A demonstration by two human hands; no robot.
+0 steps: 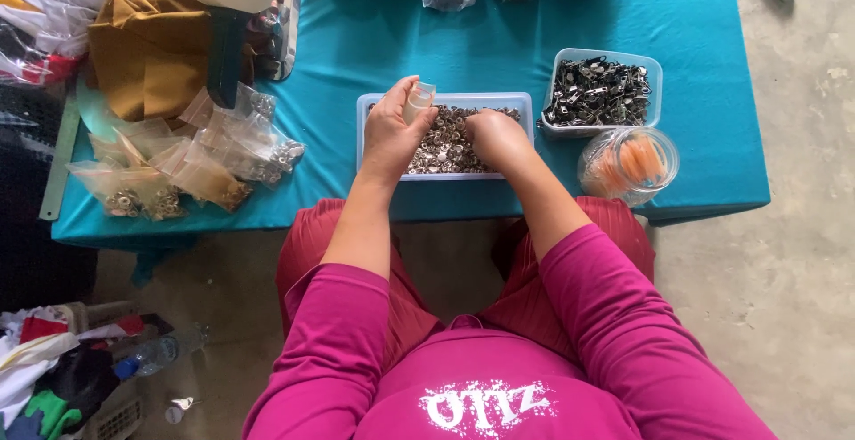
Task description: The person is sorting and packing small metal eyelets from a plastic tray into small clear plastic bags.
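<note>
A shallow clear tray [374, 101] full of small silver metal rings [447, 142] lies on the teal table [374, 30] in front of me. My left hand [388, 133] hovers over the tray's left end and grips a small clear plastic bag [417, 101] between thumb and fingers. Resting palm down in the rings on the right side of the tray, my right hand [497, 137] has its fingers curled into the pile. Whether it holds any rings is hidden.
A second clear tray [602, 93] of dark metal clips sits to the right, with a round clear tub [629, 164] of orange pieces in front of it. Several filled plastic bags [191, 164], brown fabric [147, 48] and a machine [233, 12] crowd the left side.
</note>
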